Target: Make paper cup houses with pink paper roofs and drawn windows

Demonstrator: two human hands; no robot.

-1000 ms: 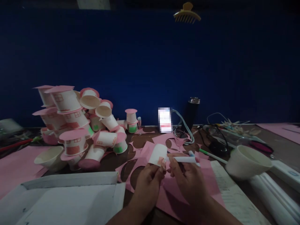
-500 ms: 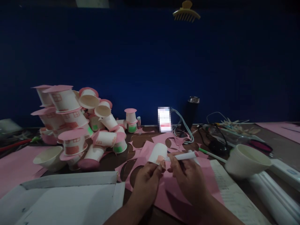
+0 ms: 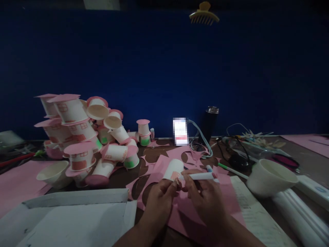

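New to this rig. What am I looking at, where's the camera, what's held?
No robot here: these are a person's two bare hands, seen from one camera worn on the head, looking forward and down. The left hand holds a white paper cup tilted, its fingers near the rim. The right hand holds a marker beside the cup's pinkish patch. Beneath them, cut pink paper lies on a dark table. Decorated cups are piled at left, behind a white tray; a bottle stands toward the back.

Reddish-patched white cup (image 3: 174, 167), white marker (image 3: 202, 176), pink paper (image 3: 183, 206)
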